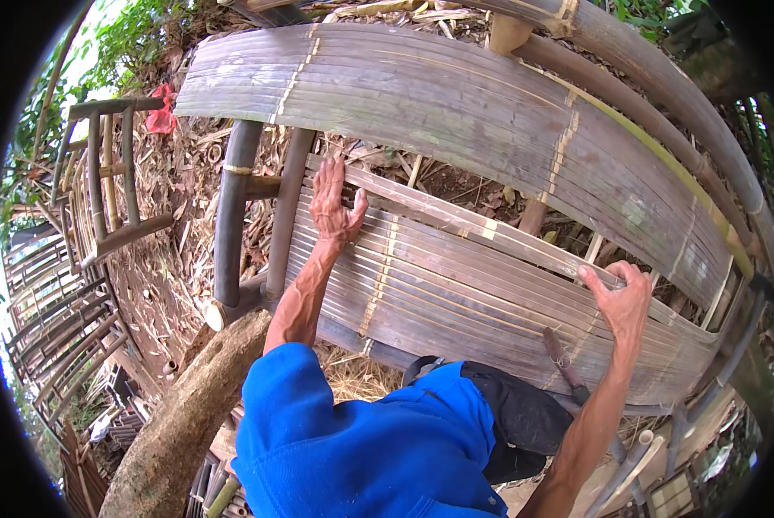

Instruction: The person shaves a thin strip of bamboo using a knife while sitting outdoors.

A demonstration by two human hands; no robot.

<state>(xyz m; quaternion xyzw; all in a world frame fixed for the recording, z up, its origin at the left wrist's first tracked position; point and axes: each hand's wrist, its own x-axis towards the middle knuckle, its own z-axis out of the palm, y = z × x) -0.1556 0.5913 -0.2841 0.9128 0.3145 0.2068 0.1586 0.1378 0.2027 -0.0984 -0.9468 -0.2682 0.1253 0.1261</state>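
A long split-bamboo slat [490, 228] lies along the open gap in a bamboo bench. My left hand [337, 205] rests on the slat's left end, fingers stretched forward and thumb spread to the side. My right hand [618, 293] grips the slat toward its right end, with the thumb at the edge and the fingers bent over it. Under and nearer than the slat runs the near panel of narrow bamboo strips [456, 281], bound by pale cross lashings. Beyond the gap is a second, wider slatted panel [439, 91]. On the near panel lies a knife-like tool [561, 356] with a brownish blade.
Thick bamboo poles [242, 207] form the bench's left end. A rough tree trunk [184, 423] slants up at lower left. Bamboo frames [110, 177] stand farther left, near a red plastic scrap [161, 110]. Dry leaves and shavings [197, 186] litter the ground.
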